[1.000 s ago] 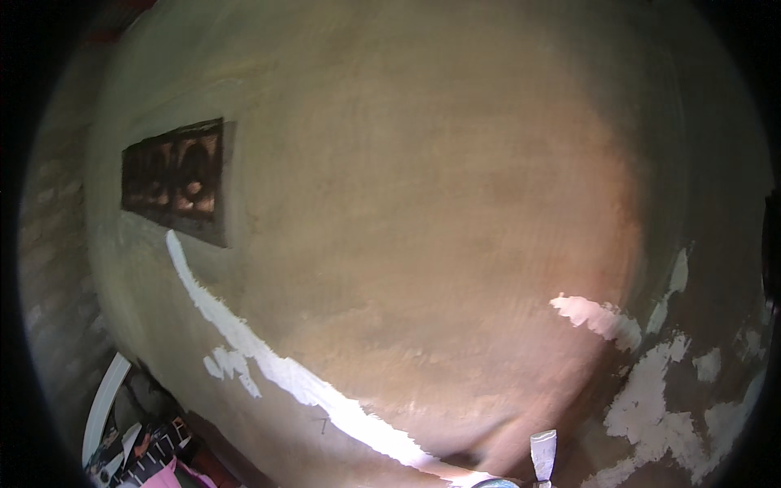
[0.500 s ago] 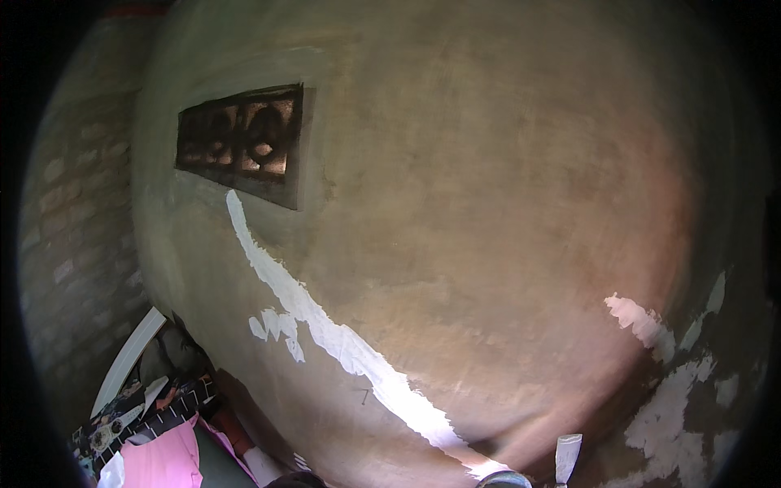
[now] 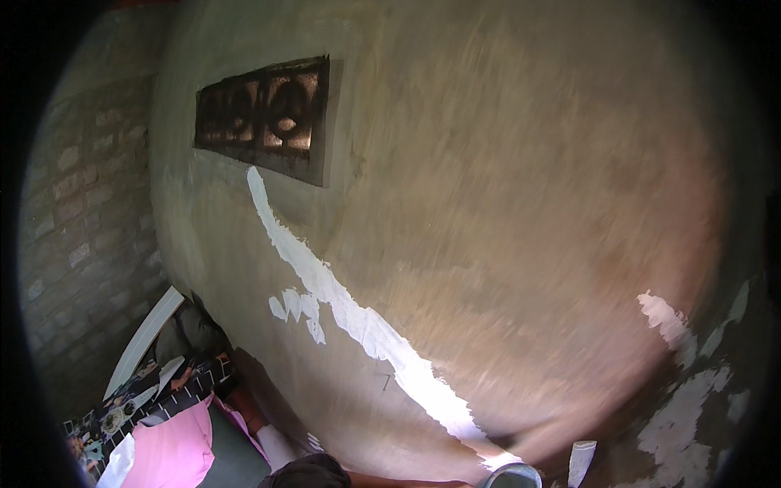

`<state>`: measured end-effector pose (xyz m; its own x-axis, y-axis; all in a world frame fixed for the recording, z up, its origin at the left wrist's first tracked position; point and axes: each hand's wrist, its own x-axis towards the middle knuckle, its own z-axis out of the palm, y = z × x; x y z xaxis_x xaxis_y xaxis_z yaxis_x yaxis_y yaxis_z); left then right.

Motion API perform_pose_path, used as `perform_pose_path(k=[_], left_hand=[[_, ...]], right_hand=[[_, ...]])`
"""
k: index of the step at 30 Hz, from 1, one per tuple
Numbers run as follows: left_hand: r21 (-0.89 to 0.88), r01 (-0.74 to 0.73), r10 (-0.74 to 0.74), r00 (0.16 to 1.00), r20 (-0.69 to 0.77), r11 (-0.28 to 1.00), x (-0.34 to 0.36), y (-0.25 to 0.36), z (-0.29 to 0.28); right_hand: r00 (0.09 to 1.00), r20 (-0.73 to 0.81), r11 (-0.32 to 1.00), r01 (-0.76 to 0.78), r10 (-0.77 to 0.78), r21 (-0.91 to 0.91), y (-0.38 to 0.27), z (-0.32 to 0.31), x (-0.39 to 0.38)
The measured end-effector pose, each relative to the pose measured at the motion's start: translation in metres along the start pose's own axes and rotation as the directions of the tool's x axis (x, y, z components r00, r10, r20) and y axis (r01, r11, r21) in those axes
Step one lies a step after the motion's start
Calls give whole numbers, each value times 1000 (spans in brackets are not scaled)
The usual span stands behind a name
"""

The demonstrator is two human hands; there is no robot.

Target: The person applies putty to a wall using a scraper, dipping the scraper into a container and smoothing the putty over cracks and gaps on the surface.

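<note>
A dark sleeve [image 3: 309, 472] and a thin strip of bare forearm [image 3: 399, 481], apparently my left arm, run along the lower edge toward a rounded grey-green container [image 3: 514, 477]. Its rim shows at the bottom of the head view; what it holds is hidden. My left hand lies out of sight near it. Just right of the container, a flat whitish blade-like piece [image 3: 581, 462] stands upright, cut off by the frame edge. My right hand does not show. A jagged white band of filler [image 3: 366, 329] slants down the bare plastered wall [image 3: 504, 203] from the vent toward the container.
A dark patterned vent block [image 3: 264, 120] is set high in the wall. Rough brickwork [image 3: 81, 220] rises at the left. Below it lie a pale curved strip [image 3: 146, 337], patterned cloth and pink fabric [image 3: 175, 447]. More white patches [image 3: 679, 423] mark the right side.
The view has shifted, so the wall and vent sit farther right and higher. More of the dark sleeve and forearm shows at the bottom. The container and blade-like piece appear slightly farther right.
</note>
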<state>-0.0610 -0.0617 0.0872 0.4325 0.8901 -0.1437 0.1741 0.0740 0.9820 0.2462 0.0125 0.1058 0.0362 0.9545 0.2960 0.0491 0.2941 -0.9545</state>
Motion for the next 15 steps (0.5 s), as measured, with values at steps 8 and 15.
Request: perform_pose_path(k=[8,15], left_hand=[[13,63,-63,997,34,998,1,11,-10],[-1,95,-95,994,45,995,13,11,-8]], right_hand=[[998,-64,999,-10,7,-40,0,-4,-3],[994,-78,996,-80,77,-39,-71,30,-22]])
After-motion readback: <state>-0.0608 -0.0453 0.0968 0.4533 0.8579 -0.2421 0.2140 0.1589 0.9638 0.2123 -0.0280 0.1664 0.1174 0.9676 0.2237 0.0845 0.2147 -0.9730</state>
